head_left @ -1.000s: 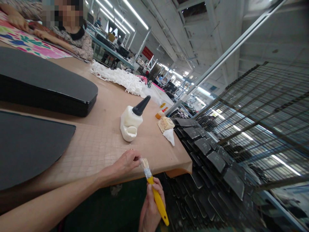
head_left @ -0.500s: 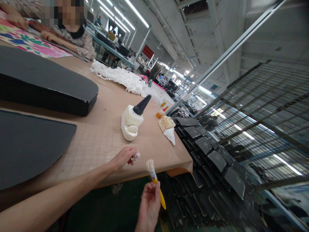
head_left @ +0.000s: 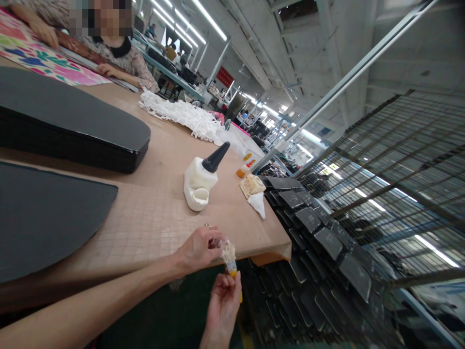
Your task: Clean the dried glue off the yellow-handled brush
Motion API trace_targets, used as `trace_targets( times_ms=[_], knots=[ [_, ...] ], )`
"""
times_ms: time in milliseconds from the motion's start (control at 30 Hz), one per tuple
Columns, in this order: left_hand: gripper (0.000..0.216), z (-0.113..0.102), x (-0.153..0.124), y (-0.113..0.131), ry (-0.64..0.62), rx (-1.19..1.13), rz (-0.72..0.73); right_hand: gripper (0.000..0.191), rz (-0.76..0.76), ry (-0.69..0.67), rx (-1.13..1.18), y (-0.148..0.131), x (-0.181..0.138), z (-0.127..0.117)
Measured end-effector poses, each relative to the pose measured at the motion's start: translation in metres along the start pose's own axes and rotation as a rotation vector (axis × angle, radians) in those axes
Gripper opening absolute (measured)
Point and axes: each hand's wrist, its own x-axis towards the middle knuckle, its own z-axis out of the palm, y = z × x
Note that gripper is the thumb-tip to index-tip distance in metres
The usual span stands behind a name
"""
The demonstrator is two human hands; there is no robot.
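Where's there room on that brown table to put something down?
Bare brown table shows between the black slab and white bottle, and between the white scrap and near right corner. Crowded: the left, with slab and dark panel, and front edge, with left hand, right hand and brush.

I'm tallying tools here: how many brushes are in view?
1: a yellow-handled brush, gripped by the right hand, its bristles up against the left hand. Others may be hidden.

obstacle: bottle (head_left: 198, 186) beyond left hand (head_left: 199, 248) | gap: bottle to yellowish block (head_left: 252, 185)
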Motion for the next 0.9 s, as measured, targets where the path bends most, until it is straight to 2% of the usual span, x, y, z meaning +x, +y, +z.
trace_targets(
  times_ms=[100, 200, 400, 533, 700, 800, 900],
  knots=[
    [0.010, 0.002, -0.003, -0.002, -0.048, 0.122, 0.041, 0.033, -0.028, 0.006, -0.022, 0.000, 0.000, -0.001],
    [0.007, 0.003, -0.004, -0.006, -0.071, 0.230, -0.003, 0.029, -0.066, 0.017, -0.032, -0.002, -0.005, 0.003],
    [0.005, 0.005, -0.004, -0.012, -0.093, 0.216, -0.024, 0.021, -0.087, 0.063, -0.034, -0.005, -0.012, 0.008],
    [0.015, 0.007, -0.002, -0.016, -0.055, 0.178, -0.028, 0.019, -0.118, 0.093, -0.050, -0.003, -0.009, 0.007],
    [0.011, 0.007, 0.001, -0.012, -0.042, 0.177, -0.148, 0.015, -0.180, 0.127, -0.081, -0.005, -0.012, 0.012],
    [0.013, 0.007, 0.001, -0.016, -0.027, 0.302, -0.134, 0.018, -0.222, 0.169, -0.114, -0.007, -0.018, 0.017],
    [0.014, 0.003, 0.001, -0.031, -0.003, 0.441, -0.089, 0.019, -0.302, 0.199, -0.202, -0.011, -0.022, 0.019]
  ],
)
